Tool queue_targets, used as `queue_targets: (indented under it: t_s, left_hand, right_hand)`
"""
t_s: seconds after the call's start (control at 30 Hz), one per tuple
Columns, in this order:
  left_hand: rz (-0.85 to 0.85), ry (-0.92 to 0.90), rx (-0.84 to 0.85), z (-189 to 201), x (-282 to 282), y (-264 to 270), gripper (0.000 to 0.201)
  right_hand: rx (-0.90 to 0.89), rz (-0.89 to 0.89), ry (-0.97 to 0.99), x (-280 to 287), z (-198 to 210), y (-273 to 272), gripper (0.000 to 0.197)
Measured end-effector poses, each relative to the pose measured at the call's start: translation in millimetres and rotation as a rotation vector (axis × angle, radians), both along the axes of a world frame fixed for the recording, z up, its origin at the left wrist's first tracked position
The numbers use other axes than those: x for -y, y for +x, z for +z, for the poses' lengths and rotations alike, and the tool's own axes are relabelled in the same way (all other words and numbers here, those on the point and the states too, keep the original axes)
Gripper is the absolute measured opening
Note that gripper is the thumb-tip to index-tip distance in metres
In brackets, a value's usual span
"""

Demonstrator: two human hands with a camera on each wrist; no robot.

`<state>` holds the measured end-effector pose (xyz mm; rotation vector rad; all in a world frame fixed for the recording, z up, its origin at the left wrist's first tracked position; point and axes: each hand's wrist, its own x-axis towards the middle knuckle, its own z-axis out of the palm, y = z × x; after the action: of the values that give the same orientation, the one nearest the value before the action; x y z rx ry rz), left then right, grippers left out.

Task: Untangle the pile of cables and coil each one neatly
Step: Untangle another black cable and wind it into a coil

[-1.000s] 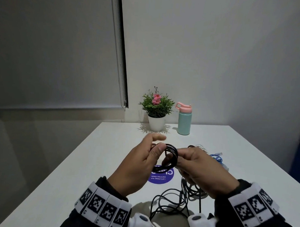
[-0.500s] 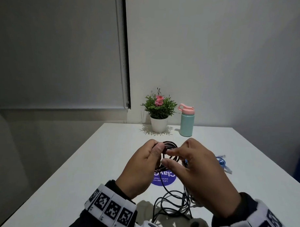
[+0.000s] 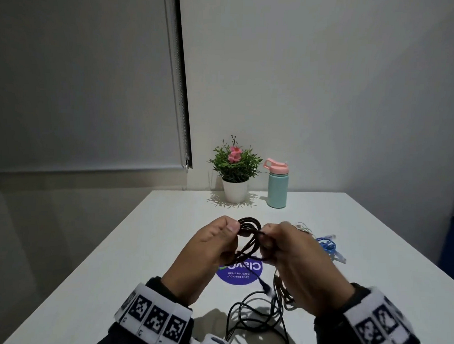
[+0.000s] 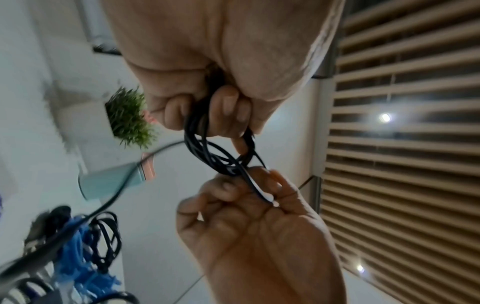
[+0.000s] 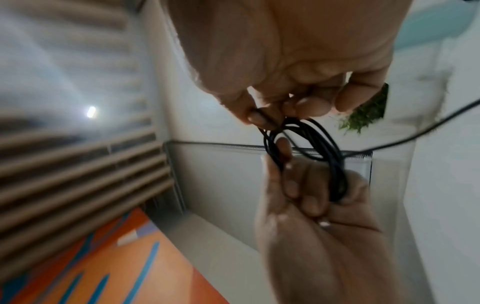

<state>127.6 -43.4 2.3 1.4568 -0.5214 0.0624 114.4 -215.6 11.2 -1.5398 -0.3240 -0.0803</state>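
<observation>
A: Hands first: our left hand [image 3: 213,251] grips a small black coil [image 3: 249,228] above the white table [image 3: 146,246], thumb pressed on its top and fingers curled through the loops. Our right hand [image 3: 295,256] pinches a strand of the same black cable right beside that grip, on the coil's far side from the thumb.

B: And the cable's free part?

A: It trails down from the pinch toward the loose black tangle [image 3: 257,312] lying below and nearer us. Beyond our right hand, past the pinch, a blue cable [image 3: 326,246] sits bundled on the table.

B: What might go wrong?

A: We judge the loops could spring apart if the left thumb eases while the right hand feeds the next turn. The trailing length also runs into the tangle, so a hard pull could snag there and drag the pile, or tighten a knot.
</observation>
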Motion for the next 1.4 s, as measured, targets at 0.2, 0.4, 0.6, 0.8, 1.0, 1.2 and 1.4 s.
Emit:
queue_targets:
  t_s: [0.2,0.4,0.6,0.8,1.0,1.2,1.4]
  left_hand:
    - [0.135,0.252,0.174,0,-17,7,0.012]
    - [0.175,0.359,0.13,4,-21,4,0.009]
    - [-0.21,0.096,0.06,4,-7,-10,0.008]
    - [-0.064,0.114,0.139,0,0,-6,0.024]
    - [0.03,0.104,0.09,-2,7,-4,0.02]
    - [0.235,0.046,-0.039,-7,3,5,0.024]
    - [-0.063,-0.408,-0.301,-2,9,-3,0.023]
  right_hand:
    - [-0.063,0.235,0.226,16,24,-8,0.024]
    - [0.249,-0.063,-0.189,38,30,-5,0.021]
    - [0.113,-0.086,-0.144,30,5,12,0.018]
    - [-0.022,0.168,-0.198,15,-11,13,0.045]
    - [0.041,0.015,-0.296,18,-4,12,0.013]
    - [0.483,-0.144,-0.29,14,19,-14,0.005]
    - [0.567,-0.216,-0.681,1,4,-12,0.025]
